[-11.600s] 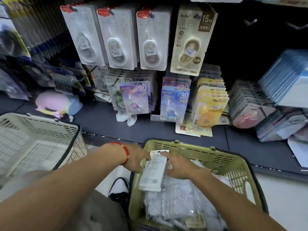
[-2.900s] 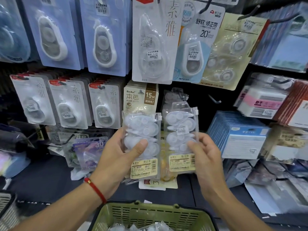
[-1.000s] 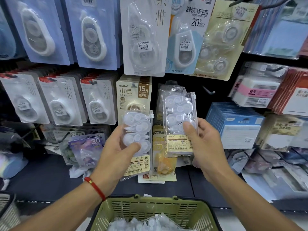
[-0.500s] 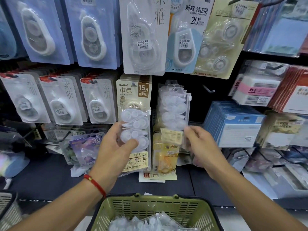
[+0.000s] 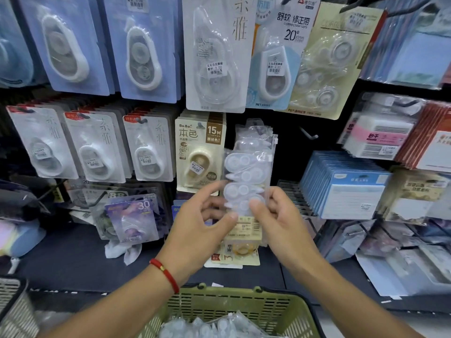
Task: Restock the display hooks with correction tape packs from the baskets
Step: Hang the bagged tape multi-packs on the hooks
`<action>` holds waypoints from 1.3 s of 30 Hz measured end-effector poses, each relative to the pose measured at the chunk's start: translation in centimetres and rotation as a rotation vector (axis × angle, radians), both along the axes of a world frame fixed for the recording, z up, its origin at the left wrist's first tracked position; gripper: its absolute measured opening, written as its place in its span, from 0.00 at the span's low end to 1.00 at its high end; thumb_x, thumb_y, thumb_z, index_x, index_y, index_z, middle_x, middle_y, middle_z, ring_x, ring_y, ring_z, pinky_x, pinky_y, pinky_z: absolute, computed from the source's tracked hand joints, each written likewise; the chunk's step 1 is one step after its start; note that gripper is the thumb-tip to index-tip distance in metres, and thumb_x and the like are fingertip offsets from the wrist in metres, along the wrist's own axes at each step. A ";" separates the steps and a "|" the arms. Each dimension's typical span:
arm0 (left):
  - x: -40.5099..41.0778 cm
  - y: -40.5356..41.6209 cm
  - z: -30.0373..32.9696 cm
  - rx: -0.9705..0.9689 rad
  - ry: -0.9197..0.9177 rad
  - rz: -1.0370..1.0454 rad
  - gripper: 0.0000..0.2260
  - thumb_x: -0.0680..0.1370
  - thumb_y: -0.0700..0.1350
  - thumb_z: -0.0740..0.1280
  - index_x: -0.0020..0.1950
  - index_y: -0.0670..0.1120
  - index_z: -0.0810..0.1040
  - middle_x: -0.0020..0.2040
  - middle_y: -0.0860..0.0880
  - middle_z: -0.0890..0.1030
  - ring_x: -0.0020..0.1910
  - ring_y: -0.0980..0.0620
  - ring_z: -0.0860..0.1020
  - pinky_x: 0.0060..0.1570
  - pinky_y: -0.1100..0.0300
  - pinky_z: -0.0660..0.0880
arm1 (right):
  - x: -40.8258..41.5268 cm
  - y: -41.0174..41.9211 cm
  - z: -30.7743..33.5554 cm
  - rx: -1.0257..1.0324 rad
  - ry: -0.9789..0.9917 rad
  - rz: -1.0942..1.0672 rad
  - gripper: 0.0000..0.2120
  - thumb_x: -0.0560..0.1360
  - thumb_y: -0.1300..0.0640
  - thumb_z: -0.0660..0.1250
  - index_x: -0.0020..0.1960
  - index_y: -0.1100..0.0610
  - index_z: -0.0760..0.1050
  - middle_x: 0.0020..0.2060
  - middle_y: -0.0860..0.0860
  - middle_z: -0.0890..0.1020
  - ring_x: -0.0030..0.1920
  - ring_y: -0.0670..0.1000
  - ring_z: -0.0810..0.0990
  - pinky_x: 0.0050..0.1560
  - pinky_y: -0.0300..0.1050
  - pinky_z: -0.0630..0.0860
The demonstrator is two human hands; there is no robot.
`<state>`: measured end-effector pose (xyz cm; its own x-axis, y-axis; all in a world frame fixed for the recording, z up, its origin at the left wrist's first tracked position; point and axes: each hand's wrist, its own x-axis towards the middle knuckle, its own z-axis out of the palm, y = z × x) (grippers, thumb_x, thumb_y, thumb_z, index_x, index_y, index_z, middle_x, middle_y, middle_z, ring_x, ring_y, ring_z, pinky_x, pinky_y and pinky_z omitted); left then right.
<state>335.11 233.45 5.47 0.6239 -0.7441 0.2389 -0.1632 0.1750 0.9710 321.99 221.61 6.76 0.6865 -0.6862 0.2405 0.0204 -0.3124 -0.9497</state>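
We hold one clear pack (image 5: 245, 189) up at the hook, left hand (image 5: 202, 225) and right hand (image 5: 277, 220) both pinching its lower half. Packs (image 5: 256, 137) already hang behind it, though whether ours is threaded on we cannot tell. The green basket (image 5: 234, 311) below holds plenty more, so much restocking is left.

The right hand (image 5: 278, 223) has released its earlier pack, which now hangs on the display hook (image 5: 255, 123). Both hands now grip the remaining correction tape pack (image 5: 245, 189), which the left hand (image 5: 202, 225) has shifted rightward in front of the hung packs.
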 end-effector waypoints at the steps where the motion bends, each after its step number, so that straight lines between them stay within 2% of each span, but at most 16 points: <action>1: -0.1 -0.1 -0.1 0.014 -0.020 -0.014 0.26 0.78 0.33 0.74 0.65 0.62 0.78 0.49 0.54 0.85 0.44 0.56 0.84 0.45 0.58 0.85 | -0.1 -0.1 0.3 -0.004 -0.027 -0.041 0.04 0.86 0.52 0.64 0.56 0.51 0.76 0.52 0.55 0.87 0.53 0.60 0.86 0.54 0.68 0.82; 4: -0.4 -0.2 -0.3 0.012 0.004 -0.043 0.27 0.78 0.29 0.73 0.71 0.54 0.78 0.51 0.48 0.85 0.42 0.52 0.84 0.43 0.59 0.85 | -0.3 -0.5 1.0 0.000 -0.068 -0.097 0.05 0.86 0.52 0.63 0.54 0.51 0.75 0.49 0.61 0.85 0.51 0.66 0.84 0.49 0.67 0.82; 6: -0.5 -0.3 -0.2 0.004 0.014 -0.052 0.27 0.77 0.30 0.74 0.72 0.52 0.78 0.52 0.48 0.86 0.40 0.51 0.86 0.44 0.59 0.85 | -0.4 -0.9 1.3 0.004 -0.074 -0.102 0.05 0.86 0.51 0.63 0.55 0.51 0.76 0.48 0.58 0.86 0.49 0.62 0.86 0.45 0.61 0.83; 9: -0.5 -0.5 0.2 -0.023 0.053 -0.063 0.27 0.77 0.32 0.75 0.71 0.54 0.79 0.55 0.46 0.86 0.41 0.47 0.87 0.49 0.55 0.85 | -0.6 -1.4 1.9 0.035 -0.091 -0.092 0.08 0.86 0.49 0.63 0.58 0.51 0.78 0.47 0.55 0.87 0.43 0.52 0.88 0.33 0.43 0.81; 10: -0.6 -0.6 0.3 -0.032 0.074 -0.069 0.27 0.77 0.33 0.76 0.71 0.55 0.79 0.56 0.45 0.86 0.42 0.47 0.88 0.50 0.54 0.86 | -0.6 -1.5 2.1 0.038 -0.095 -0.077 0.08 0.86 0.50 0.63 0.59 0.51 0.78 0.47 0.54 0.88 0.43 0.51 0.88 0.34 0.41 0.81; 12: -0.8 -0.6 0.4 -0.048 0.120 -0.082 0.26 0.77 0.33 0.76 0.70 0.55 0.79 0.57 0.43 0.86 0.44 0.45 0.88 0.51 0.52 0.86 | -0.7 -1.6 2.5 0.013 -0.082 -0.057 0.09 0.86 0.50 0.62 0.61 0.51 0.78 0.48 0.52 0.88 0.45 0.51 0.88 0.39 0.45 0.84; 13: -0.9 -0.6 0.5 -0.053 0.142 -0.091 0.26 0.77 0.33 0.76 0.71 0.54 0.79 0.58 0.43 0.86 0.45 0.44 0.88 0.51 0.53 0.86 | -0.8 -1.7 2.6 0.004 -0.078 -0.054 0.10 0.86 0.50 0.62 0.61 0.52 0.79 0.47 0.52 0.88 0.43 0.50 0.88 0.37 0.45 0.83; 16: -0.9 -0.7 0.6 -0.059 0.182 -0.102 0.27 0.77 0.34 0.76 0.74 0.49 0.77 0.59 0.40 0.85 0.47 0.41 0.89 0.54 0.49 0.85 | -0.9 -2.1 2.5 0.030 -0.125 -0.051 0.11 0.85 0.49 0.63 0.61 0.54 0.80 0.41 0.50 0.87 0.29 0.41 0.81 0.25 0.31 0.72; 19: -0.9 -1.0 0.6 -0.034 0.179 -0.094 0.28 0.77 0.33 0.75 0.76 0.48 0.76 0.59 0.40 0.85 0.47 0.40 0.88 0.54 0.50 0.85 | -0.7 -2.7 1.9 0.037 -0.106 -0.064 0.12 0.85 0.49 0.63 0.62 0.53 0.80 0.42 0.49 0.88 0.30 0.41 0.82 0.25 0.30 0.72; 21: -0.6 -1.2 0.2 0.079 0.009 -0.043 0.27 0.78 0.37 0.75 0.76 0.50 0.75 0.59 0.48 0.85 0.48 0.47 0.87 0.52 0.58 0.85 | -0.5 -3.2 1.0 -0.030 0.033 -0.107 0.15 0.85 0.48 0.63 0.68 0.52 0.77 0.47 0.48 0.88 0.38 0.42 0.85 0.31 0.33 0.75; 23: 0.0 -1.0 -0.3 0.257 -0.361 0.094 0.27 0.79 0.40 0.75 0.76 0.53 0.75 0.61 0.56 0.83 0.54 0.56 0.83 0.54 0.63 0.82 | -0.9 -3.9 -0.3 -0.296 0.277 -0.224 0.22 0.85 0.48 0.63 0.77 0.53 0.69 0.59 0.47 0.83 0.53 0.45 0.83 0.50 0.39 0.77; 25: 1.0 -0.5 -0.6 0.287 -0.665 0.243 0.27 0.77 0.36 0.73 0.75 0.51 0.75 0.65 0.52 0.79 0.62 0.53 0.78 0.62 0.57 0.79 | -1.3 -4.2 -1.6 -0.642 0.385 -0.271 0.25 0.85 0.52 0.63 0.80 0.55 0.65 0.69 0.51 0.74 0.68 0.50 0.74 0.68 0.45 0.71; 27: 2.2 -0.3 -0.4 0.243 -0.877 0.357 0.28 0.74 0.33 0.72 0.74 0.47 0.76 0.68 0.46 0.75 0.66 0.46 0.75 0.64 0.49 0.78 | -0.8 -4.4 -2.0 -0.924 0.368 -0.232 0.26 0.84 0.55 0.64 0.80 0.55 0.65 0.76 0.53 0.69 0.75 0.53 0.68 0.76 0.51 0.68; 30: 3.6 -0.4 0.5 0.263 -1.034 0.436 0.33 0.70 0.32 0.72 0.76 0.44 0.74 0.75 0.41 0.70 0.71 0.40 0.71 0.69 0.45 0.73 | 1.9 -5.2 -2.0 -1.149 0.405 -0.197 0.29 0.82 0.56 0.67 0.81 0.56 0.64 0.82 0.57 0.61 0.82 0.58 0.61 0.78 0.56 0.63; 34: 4.1 -0.3 0.6 0.407 -1.083 0.364 0.40 0.72 0.34 0.71 0.84 0.47 0.63 0.85 0.44 0.56 0.82 0.41 0.60 0.77 0.48 0.65 | 6.5 -7.5 -1.7 -1.150 0.622 -0.279 0.34 0.80 0.56 0.64 0.84 0.57 0.57 0.85 0.57 0.51 0.85 0.59 0.51 0.79 0.61 0.63; 39: 4.8 0.0 -0.8 0.438 -1.092 0.284 0.44 0.74 0.33 0.69 0.86 0.49 0.55 0.87 0.48 0.42 0.85 0.44 0.51 0.78 0.49 0.65 | 10.8 -11.1 -1.1 -1.127 0.749 -0.341 0.37 0.77 0.55 0.66 0.83 0.55 0.57 0.85 0.57 0.54 0.84 0.60 0.55 0.76 0.63 0.66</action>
<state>339.93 233.44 4.71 0.4054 -0.7629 0.5036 -0.9130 -0.3097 0.2657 332.82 210.49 5.68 0.7360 -0.5286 0.4229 -0.6056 -0.7933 0.0623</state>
